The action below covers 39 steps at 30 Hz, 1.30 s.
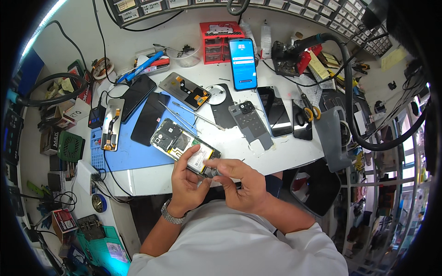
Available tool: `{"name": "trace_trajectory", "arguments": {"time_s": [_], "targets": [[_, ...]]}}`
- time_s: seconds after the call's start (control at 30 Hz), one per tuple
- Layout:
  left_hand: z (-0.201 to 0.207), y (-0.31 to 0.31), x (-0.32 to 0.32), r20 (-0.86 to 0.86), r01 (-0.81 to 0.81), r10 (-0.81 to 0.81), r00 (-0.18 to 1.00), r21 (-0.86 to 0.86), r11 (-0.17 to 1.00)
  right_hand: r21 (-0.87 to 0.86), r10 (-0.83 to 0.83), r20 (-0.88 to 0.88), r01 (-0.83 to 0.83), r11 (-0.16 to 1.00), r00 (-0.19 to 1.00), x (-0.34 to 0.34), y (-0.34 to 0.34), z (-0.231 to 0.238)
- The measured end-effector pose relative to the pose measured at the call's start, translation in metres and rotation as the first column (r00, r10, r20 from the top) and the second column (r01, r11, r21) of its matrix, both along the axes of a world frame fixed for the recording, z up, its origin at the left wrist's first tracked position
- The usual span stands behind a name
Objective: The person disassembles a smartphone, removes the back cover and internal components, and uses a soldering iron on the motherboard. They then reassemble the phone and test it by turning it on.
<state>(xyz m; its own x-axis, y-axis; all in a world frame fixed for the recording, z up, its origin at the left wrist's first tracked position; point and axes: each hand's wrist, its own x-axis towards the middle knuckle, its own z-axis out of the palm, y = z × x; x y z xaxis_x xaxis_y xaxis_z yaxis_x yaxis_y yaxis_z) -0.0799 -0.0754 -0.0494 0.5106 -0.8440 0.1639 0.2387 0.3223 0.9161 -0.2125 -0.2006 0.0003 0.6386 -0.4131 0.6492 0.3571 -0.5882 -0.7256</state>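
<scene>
Dark handwriting marks the white labels point(152, 7) on the drawers at the top left; the pale labels point(323, 21) on the small drawers at the upper right are too small to read. The upright phone point(243, 69) shows short lines of print on its lit blue screen. Inside the opened phone point(165, 134), the battery point(199, 158) carries fine print, too small to make out. At the left, a white box point(76, 112) bears large dark letters, a dark box point(49, 140) bold pale ones, and a red-and-white box point(65, 221) white lettering.
</scene>
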Motion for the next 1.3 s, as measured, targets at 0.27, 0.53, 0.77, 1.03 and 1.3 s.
{"name": "trace_trajectory", "arguments": {"time_s": [0.27,0.53,0.77,1.03,1.3], "targets": [[0.001,0.000,0.000,-0.018,0.001,-0.001,1.000,-0.017,1.000,0.009,-0.069,0.045,0.068,0.998,0.997,0.007,0.000,-0.003],[0.005,0.001,0.001,-0.064,0.004,-0.007,0.998,-0.046,0.999,-0.367,-0.539,-0.279,0.431,0.825,0.795,0.043,-0.148,0.020],[0.004,0.001,0.001,-0.069,0.000,-0.002,0.998,-0.036,0.999,-0.590,-0.675,-0.430,0.378,0.713,0.600,0.066,-0.210,0.005],[0.008,0.003,0.001,-0.078,0.006,-0.006,0.997,-0.001,1.000,-0.608,-0.687,-0.420,0.379,0.698,0.593,0.073,-0.216,-0.002],[0.004,0.003,0.002,-0.043,-0.014,0.013,0.999,-0.021,1.000,-0.276,-0.585,-0.273,0.520,0.808,0.764,0.046,-0.166,0.033]]}}
